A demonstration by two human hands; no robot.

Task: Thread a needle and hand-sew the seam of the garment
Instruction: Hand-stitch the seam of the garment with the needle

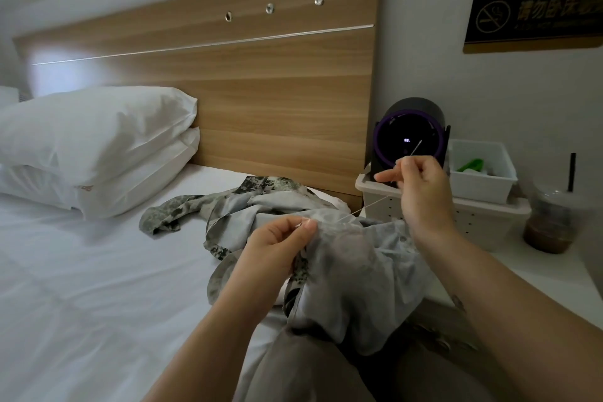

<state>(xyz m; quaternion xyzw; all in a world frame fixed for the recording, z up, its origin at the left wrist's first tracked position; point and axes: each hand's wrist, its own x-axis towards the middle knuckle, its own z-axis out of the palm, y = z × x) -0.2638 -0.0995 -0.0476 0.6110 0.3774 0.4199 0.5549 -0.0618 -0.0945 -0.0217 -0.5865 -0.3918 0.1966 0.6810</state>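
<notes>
Nearest to me, the person's grey-trousered lap [310, 369] is carrying the near end of the garment [352, 258] (a pale, camouflage-printed piece). The rest of it is trailing away across the white bed [98, 271]. I am taking the garment as my fixed mark.

At its upper fold the left hand [277, 245] is pinching the cloth between thumb and fingertips, holding that fold bunched and raised. Up and to the right of the garment, the right hand [421, 186] is pinching the needle [416, 147]. The needle's free end is pointing up and away from the garment, in front of a dark purple-ringed device [401, 130] that is standing beyond the garment's right edge.

The thread [368, 205] is running taut from the fold just right of the left hand, slanting up and rightward to the right hand. From that I am judging the needle already threaded and a stitch being drawn out.

What I am weighing for the next move is that slanted line. The needle is lying well apart from the seam, with its long axis roughly along the thread. The right hand is the one that would be bringing it down and leftward, to the cloth beside the left hand's pinch (I cannot tell exactly where the stitching is sitting, since the fabric is blurring there).
</notes>
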